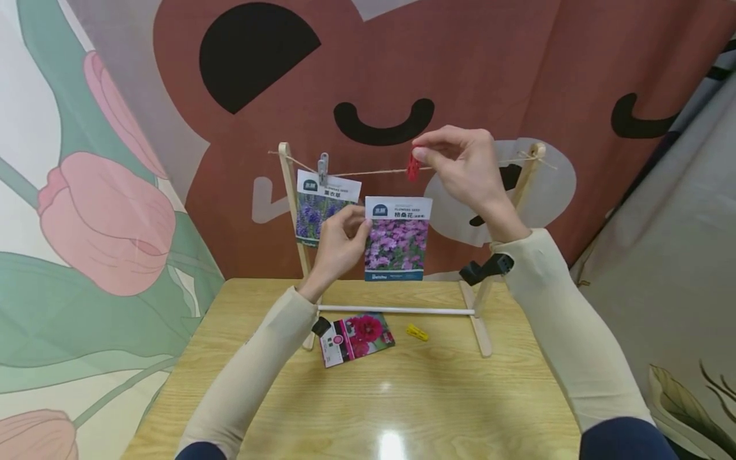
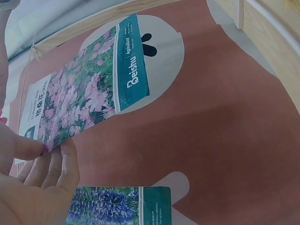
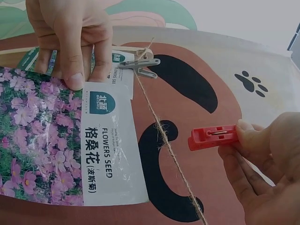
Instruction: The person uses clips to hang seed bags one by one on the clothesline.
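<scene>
My left hand pinches the left edge of a seed packet with pink flowers, which hangs upright just below the twine. Between the thumb and fingers of my right hand is a red clothespin, held by one end beside the twine. In the head view the clothespin overlaps the line, above the packet's top right. A second seed packet, with purple flowers, hangs at the left end of the twine from a grey clothespin; my left hand partly covers it.
A wooden stand with a left post and a right post carries the twine. A white rod joins its base. On the table lie a seed packet with red flowers and a yellow clothespin.
</scene>
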A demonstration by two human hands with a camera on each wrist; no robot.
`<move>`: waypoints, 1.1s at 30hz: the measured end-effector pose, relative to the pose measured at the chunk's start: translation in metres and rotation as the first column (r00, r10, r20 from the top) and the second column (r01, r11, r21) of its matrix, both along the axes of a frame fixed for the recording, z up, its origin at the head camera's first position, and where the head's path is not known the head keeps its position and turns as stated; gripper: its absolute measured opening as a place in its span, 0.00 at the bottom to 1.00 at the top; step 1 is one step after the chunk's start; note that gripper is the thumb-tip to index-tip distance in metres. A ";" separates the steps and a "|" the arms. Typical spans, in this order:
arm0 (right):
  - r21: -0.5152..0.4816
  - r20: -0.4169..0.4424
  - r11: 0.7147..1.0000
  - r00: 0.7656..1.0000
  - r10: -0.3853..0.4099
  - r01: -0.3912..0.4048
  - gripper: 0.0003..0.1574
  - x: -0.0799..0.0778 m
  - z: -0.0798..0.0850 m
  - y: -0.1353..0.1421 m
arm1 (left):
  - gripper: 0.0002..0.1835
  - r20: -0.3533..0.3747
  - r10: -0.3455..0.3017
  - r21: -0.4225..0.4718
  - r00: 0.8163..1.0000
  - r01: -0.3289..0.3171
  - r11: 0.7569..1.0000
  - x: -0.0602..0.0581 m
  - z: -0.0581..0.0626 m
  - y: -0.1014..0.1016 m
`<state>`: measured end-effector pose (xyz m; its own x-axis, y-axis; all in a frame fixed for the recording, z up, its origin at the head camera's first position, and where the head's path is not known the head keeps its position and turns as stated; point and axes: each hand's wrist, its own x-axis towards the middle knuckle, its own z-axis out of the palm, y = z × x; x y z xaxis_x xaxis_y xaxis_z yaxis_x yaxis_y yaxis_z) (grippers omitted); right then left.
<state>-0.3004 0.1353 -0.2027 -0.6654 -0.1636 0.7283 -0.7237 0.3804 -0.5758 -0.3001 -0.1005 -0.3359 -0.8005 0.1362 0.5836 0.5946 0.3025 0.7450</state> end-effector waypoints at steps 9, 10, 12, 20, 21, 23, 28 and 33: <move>-0.009 -0.017 1.000 1.000 0.010 -0.010 0.07 -0.007 0.002 -0.006 | 0.12 -0.009 0.051 -0.023 0.999 -0.051 0.998 -0.003 0.003 0.004; -0.011 -0.015 1.000 1.000 0.011 -0.011 0.07 -0.008 0.002 -0.006 | 0.12 -0.011 0.050 -0.021 0.999 -0.050 0.999 -0.004 0.003 0.005; -0.010 -0.008 1.000 1.000 0.009 -0.009 0.07 -0.011 0.001 -0.007 | 0.12 -0.018 0.050 -0.018 0.999 -0.050 0.999 -0.005 0.003 0.007; -0.007 0.026 1.000 0.999 -0.027 0.028 0.08 -0.022 -0.001 -0.008 | 0.13 -0.037 0.061 -0.007 0.997 -0.061 0.998 -0.007 0.004 0.010; -0.007 0.029 0.999 0.999 -0.032 0.032 0.08 -0.022 -0.001 -0.008 | 0.13 -0.034 0.061 -0.008 0.998 -0.061 0.998 -0.007 0.004 0.010; 0.000 0.030 0.999 0.998 -0.047 0.047 0.09 -0.024 -0.002 -0.008 | 0.14 -0.030 0.061 -0.007 0.998 -0.061 0.998 -0.007 0.005 0.010; 0.019 0.025 0.998 0.998 -0.065 0.065 0.09 -0.029 -0.003 -0.009 | 0.14 -0.027 0.074 -0.016 0.997 -0.075 0.997 -0.007 0.005 0.010; 0.039 0.036 0.996 0.996 -0.076 0.074 0.09 -0.030 -0.003 -0.010 | 0.14 -0.022 0.090 -0.020 0.996 -0.091 0.996 -0.008 0.006 0.009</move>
